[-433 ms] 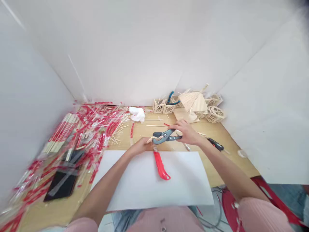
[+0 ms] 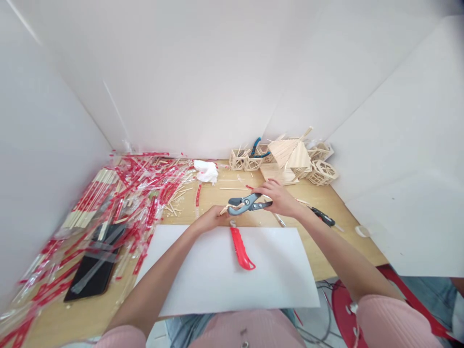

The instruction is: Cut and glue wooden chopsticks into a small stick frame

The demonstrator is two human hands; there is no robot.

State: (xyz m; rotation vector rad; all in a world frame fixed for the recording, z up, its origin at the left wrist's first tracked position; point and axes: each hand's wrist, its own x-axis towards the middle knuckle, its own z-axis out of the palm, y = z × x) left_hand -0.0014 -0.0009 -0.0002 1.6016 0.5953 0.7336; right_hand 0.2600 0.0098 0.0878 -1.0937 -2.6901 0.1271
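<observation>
My right hand (image 2: 278, 197) is wrapped round the handles of grey pruning shears (image 2: 247, 203), whose jaws point left. Thin wooden sticks (image 2: 224, 210) poke out of the fingers of my left hand (image 2: 210, 219), which is closed on them. One stick reaches in between the blades of the shears. Just below lies a red utility knife (image 2: 242, 249), its handle on a white board (image 2: 282, 285) and its tip at the board's far edge.
Red-printed chopstick wrappers (image 2: 145, 186) heap up at left, partly over a phone (image 2: 90, 270). A crumpled tissue (image 2: 206, 171), stick-built wooden frames (image 2: 239, 159) and blue-handled pliers (image 2: 256, 147) stand at the back. A black-handled tool (image 2: 322, 216) lies at right. White walls enclose the table.
The shears and both hands have barely shifted, a few pixels to the left. The view has steadied slightly; the hold on the sticks and the shears looks the same.
</observation>
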